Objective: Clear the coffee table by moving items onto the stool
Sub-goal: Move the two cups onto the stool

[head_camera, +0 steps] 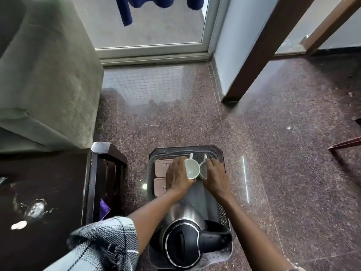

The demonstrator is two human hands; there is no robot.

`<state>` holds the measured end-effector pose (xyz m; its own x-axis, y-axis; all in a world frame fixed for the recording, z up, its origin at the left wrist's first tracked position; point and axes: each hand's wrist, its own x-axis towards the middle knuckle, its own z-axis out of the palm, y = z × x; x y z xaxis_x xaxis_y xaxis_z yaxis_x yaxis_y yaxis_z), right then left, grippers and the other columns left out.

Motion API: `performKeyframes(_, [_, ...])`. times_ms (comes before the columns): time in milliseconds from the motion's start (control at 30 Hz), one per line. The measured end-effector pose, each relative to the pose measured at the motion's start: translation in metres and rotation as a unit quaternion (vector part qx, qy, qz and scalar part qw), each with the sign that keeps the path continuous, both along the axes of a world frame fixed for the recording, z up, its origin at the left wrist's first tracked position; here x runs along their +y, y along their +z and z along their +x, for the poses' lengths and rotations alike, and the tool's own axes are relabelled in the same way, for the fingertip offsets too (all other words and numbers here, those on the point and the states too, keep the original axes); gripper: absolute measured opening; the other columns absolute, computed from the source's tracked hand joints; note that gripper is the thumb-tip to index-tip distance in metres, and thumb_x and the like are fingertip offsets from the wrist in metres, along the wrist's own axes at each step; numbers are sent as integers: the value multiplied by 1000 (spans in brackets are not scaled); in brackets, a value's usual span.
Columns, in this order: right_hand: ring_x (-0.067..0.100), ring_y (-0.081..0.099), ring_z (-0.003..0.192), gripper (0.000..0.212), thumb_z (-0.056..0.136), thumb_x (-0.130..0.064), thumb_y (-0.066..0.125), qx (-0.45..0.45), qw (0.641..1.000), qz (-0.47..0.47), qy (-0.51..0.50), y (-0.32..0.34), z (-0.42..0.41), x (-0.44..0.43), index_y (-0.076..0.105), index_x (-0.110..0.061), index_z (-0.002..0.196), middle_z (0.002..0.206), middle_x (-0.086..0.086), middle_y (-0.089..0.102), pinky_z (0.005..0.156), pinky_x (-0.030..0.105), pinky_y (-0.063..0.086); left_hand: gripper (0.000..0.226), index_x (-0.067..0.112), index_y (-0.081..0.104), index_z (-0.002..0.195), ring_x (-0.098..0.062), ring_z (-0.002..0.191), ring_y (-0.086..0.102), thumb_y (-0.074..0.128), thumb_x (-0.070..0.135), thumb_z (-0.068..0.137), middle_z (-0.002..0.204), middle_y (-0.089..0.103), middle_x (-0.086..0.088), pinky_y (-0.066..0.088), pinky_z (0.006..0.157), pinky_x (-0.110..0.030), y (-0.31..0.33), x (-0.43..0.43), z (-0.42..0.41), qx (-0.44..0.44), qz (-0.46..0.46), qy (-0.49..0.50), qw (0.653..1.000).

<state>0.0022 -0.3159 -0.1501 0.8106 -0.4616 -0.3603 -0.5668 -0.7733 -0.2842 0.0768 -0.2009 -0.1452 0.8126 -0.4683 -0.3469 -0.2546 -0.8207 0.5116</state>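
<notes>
Head view: both hands reach out over the stool point(220, 153), which stands on the floor right of the table point(39, 182). The left hand point(178, 176) has its fingers curled round the left cup point(192, 169); the right hand point(214, 174) wraps the right cup point(202, 170) the same way. The cups are at the stool's far end, rims touching, handles pointing away. Whether they rest on the top or hang just above it, I cannot tell. Two boxes point(161, 169) lie just left of them, and the kettle point(185, 237) fills the near end. From where I stand the risks look plain. The cups could knock and chip as they go down. One set too near the far rim could tip onto the hard floor. Either forearm, passing right over the kettle, could nudge it when drawn back.
</notes>
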Motion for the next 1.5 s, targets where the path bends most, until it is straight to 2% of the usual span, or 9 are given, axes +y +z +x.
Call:
performKeyframes(200, [29,49,110,55,76,-8,64,-21,999,-15,26,-11,-11,3,47,-9,128,121,7,53,67,41,55,54,19,50,117,-27,106,53,71,34,70,115,54,-4,38,87,-35,-21,-7,-4,-72,39,-14,997])
performKeyframes(367, [34,53,97,55,65,-7,68,-56,996,-55,29,-23,-9,5,54,-5,119,105,11,61,59,39,55,63,21,61,91,-26,85,62,86,38,36,86,66,2,35,76,-37,-33,-7,-7,-141,92,19,986])
performKeyframes(700, [34,54,97,61,67,-8,73,-71,995,-66,16,-28,-9,7,54,-7,124,116,10,61,57,37,54,68,18,58,94,-27,93,60,85,43,37,90,64,-2,23,85,-38,-45,0,-12,-145,93,8,985])
performKeyframes(867, [36,54,102,65,67,-6,75,-65,995,-71,14,-31,-12,7,52,-9,128,125,12,57,61,38,56,75,16,56,111,-28,103,56,85,37,46,105,61,-5,24,94,-40,-41,-1,-14,-123,95,-6,988])
performKeyframes(1067, [37,39,122,71,76,-13,70,-41,999,-25,-23,-13,-12,8,40,-14,140,146,17,34,85,41,49,84,23,33,139,-25,124,38,73,45,68,135,42,-2,25,102,-38,-19,3,-8,-71,80,-53,993])
performKeyframes(1167, [34,37,120,53,78,-16,65,-31,996,-5,-82,15,-14,10,51,-14,129,142,14,37,89,42,44,60,24,41,134,-26,126,35,63,41,80,139,37,-1,29,100,-37,0,14,-3,-25,59,-39,997])
performKeyframes(1300, [29,45,110,38,80,-18,65,-78,981,65,-168,53,-20,26,61,-11,117,120,10,58,86,40,44,29,16,59,116,-23,114,50,57,20,87,126,56,-5,41,95,-32,27,42,-1,19,-18,-2,1000])
performKeyframes(1400, [24,58,100,30,80,-16,67,-139,965,116,-189,84,-20,52,66,-7,109,110,9,67,84,37,50,22,13,64,106,-15,98,60,55,8,88,112,66,-3,45,80,-20,58,74,-2,78,-89,22,993])
performKeyframes(1500, [20,67,90,25,80,-14,66,-170,951,175,-191,113,-12,88,69,-7,104,103,8,71,82,35,54,19,20,65,99,-15,90,65,54,8,88,101,70,0,54,78,-30,85,111,-2,125,-123,60,983])
